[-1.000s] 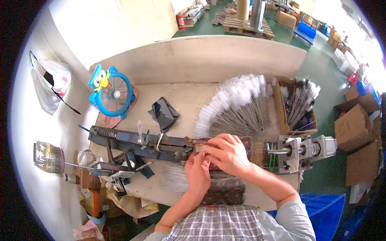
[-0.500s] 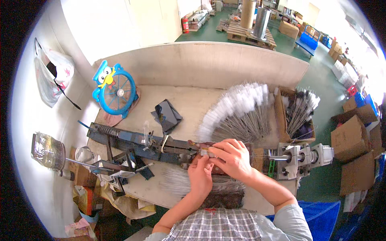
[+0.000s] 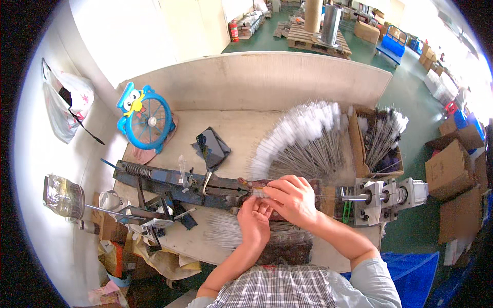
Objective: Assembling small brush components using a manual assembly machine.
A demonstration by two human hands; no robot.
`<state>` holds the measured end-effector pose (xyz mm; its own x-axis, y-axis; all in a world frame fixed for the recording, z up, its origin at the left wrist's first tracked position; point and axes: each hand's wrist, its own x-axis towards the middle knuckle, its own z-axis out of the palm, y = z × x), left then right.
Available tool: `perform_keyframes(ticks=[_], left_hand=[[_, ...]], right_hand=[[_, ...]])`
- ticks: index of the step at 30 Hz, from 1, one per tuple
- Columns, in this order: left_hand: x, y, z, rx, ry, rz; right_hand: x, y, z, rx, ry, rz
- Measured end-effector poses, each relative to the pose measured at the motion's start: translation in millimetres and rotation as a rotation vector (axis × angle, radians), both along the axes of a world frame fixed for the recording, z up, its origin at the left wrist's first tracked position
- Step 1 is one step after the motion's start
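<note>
Far left, a plastic bag hangs by the wall, and here's the table, its left edge crowded by a blue hoop with a cartoon head. The dark rail slants in with its coiled spring; above it lies a dark folded pouch, pale tabletop stretching between that and the brushes.

Now the middle! The left hand has its fingers curled, tips close together under the small pale piece; whether they grip it, I can't tell. That piece sits at the rail's right end, and the right hand has it pinched in nearly closed fingertips. Front edge tight to the body, thin wires fanned just inside it.

Rightward, white-tipped brushes spread up to a cardboard box; the metal spindle unit juts past the right edge. Upright board along the back, green floor beyond, a pallet and blue cart out there.
</note>
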<state>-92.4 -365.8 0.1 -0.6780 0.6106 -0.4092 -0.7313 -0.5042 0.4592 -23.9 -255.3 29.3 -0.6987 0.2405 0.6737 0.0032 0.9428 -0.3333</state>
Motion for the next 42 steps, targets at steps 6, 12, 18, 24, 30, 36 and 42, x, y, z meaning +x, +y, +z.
perform_keyframes(ticks=[6, 12, 18, 24, 30, 36, 42], left_hand=[[2, -1, -9, 0.074, 0.099, -0.054], [4, 5, -3, -0.050, 0.108, 0.008], [3, 1, -10, -0.024, 0.105, -0.013], [1, 4, -13, -0.016, 0.110, -0.002], [0, 3, -2, -0.079, 0.151, -0.037], [-1, -7, 4, -0.086, 0.084, -0.087], [5, -9, 0, -0.079, 0.153, -0.170]], right_hand=[[1, -2, 2, 0.002, -0.010, -0.009], [4, -2, 2, 0.011, -0.029, -0.027], [5, 0, 7, 0.026, -0.053, -0.016], [7, 4, 8, 0.042, -0.077, -0.002], [18, 7, 17, 0.028, -0.235, -0.064], [25, 2, 7, 0.083, -0.271, -0.019], [35, 7, 7, -0.012, -0.260, -0.041]])
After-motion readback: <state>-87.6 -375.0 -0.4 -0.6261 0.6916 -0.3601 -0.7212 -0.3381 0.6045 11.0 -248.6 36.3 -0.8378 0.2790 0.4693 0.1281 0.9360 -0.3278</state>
